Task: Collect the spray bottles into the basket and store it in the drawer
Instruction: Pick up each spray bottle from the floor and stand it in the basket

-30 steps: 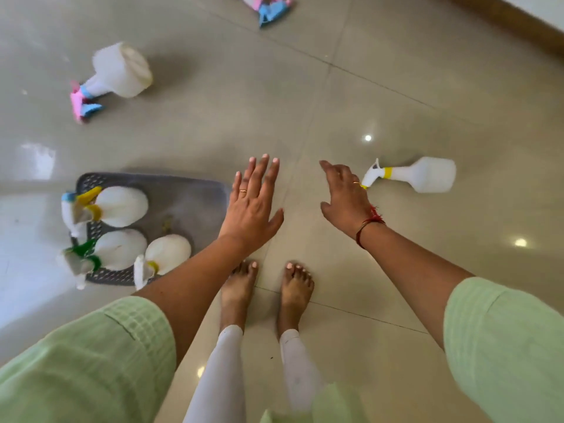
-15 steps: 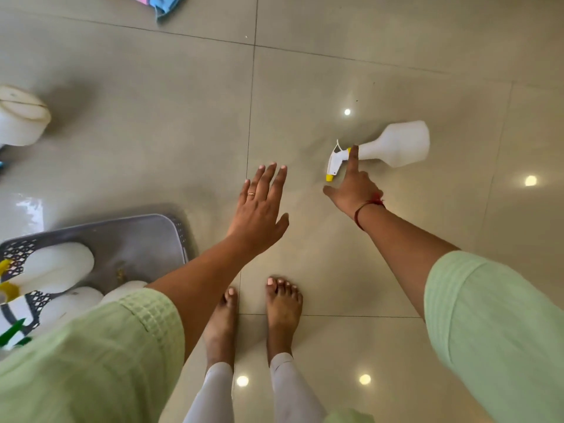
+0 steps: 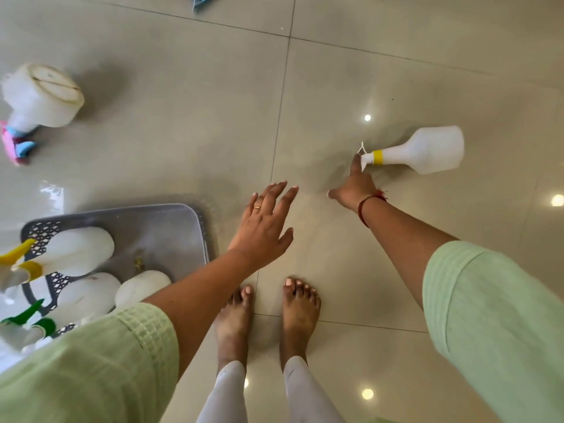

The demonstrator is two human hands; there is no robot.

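Note:
A white spray bottle with a yellow collar (image 3: 427,151) lies on its side on the floor at the right. My right hand (image 3: 355,186) reaches to its spray head, forefinger touching it and thumb spread away; no grip shows. My left hand (image 3: 264,227) hovers open above the floor, fingers apart, just right of the grey basket (image 3: 195,215). Three white bottles lie in the basket: one with a yellow trigger (image 3: 79,250), one with a green trigger (image 3: 88,296), and a third (image 3: 142,288) partly hidden by my left arm.
Another white bottle with a pink and blue trigger (image 3: 42,96) lies on the floor at the far left. A blue trigger tip (image 3: 201,0) shows at the top edge. My bare feet (image 3: 268,312) stand on glossy grey tiles between basket and bottle.
My right hand has stretched further onto the yellow-collared bottle's spray head. The view has swung left, showing more of the basket and the pink-triggered bottle. The left hand stays open.

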